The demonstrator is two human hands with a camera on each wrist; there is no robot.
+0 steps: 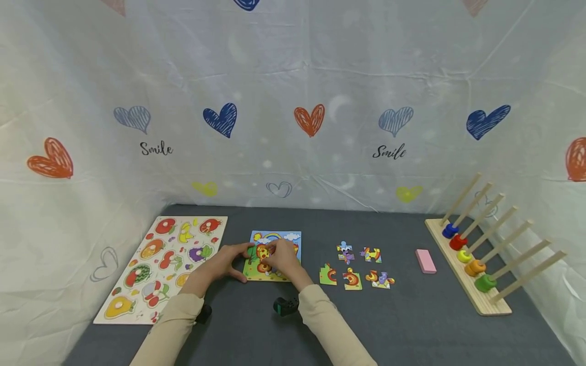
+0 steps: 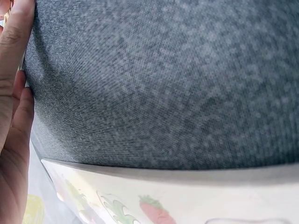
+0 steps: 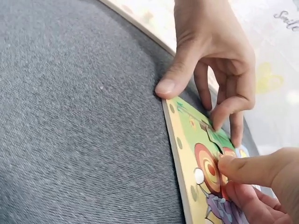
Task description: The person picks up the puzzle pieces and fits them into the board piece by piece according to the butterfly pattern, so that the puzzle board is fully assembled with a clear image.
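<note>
A small jigsaw board (image 1: 270,277) with a bright cartoon picture lies flat before both hands. My left hand (image 1: 220,265) holds it at its left side, thumb at the near corner and bent fingers on the green part. That thumb and those fingers show again on the board (image 3: 187,182) in the right wrist view. My right hand (image 1: 284,258) pinches a jigsaw piece (image 3: 228,151) with red and orange on it, low over the board's middle; the fingers hide most of it. The left wrist view catches only part of my left hand (image 2: 14,102) at its edge.
To the right lie several loose jigsaw pieces (image 1: 352,279) and a pink block (image 1: 426,261). A wooden peg stand (image 1: 496,305) with coloured rings is at far right. At left lies a large fruit puzzle board (image 1: 176,241). A printed curtain (image 1: 343,168) hangs behind the grey table.
</note>
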